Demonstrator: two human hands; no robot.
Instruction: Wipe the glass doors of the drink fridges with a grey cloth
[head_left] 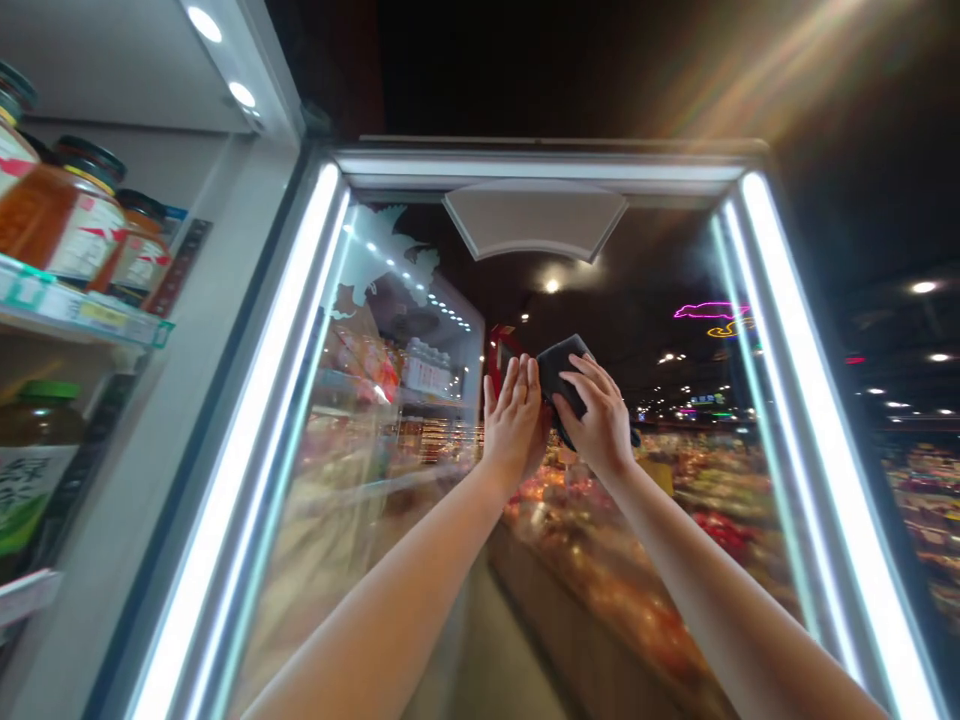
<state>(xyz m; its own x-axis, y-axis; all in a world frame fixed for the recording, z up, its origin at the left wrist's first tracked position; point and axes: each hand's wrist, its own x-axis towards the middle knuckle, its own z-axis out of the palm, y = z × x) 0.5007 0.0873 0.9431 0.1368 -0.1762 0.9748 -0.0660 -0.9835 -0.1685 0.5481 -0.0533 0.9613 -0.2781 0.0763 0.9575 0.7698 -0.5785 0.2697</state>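
Both arms reach up to a glass door framed by bright light strips. My left hand lies flat on the glass with its fingers stretched out and holds nothing. Beside it on the right, my right hand presses a dark folded cloth to the glass, its fingers bent over the cloth. The two hands are close together near the middle of the pane.
At the left, open cooler shelves hold jars with dark lids and a green-capped bottle. A white curved panel shows at the door's top. Blurred store displays appear through the glass.
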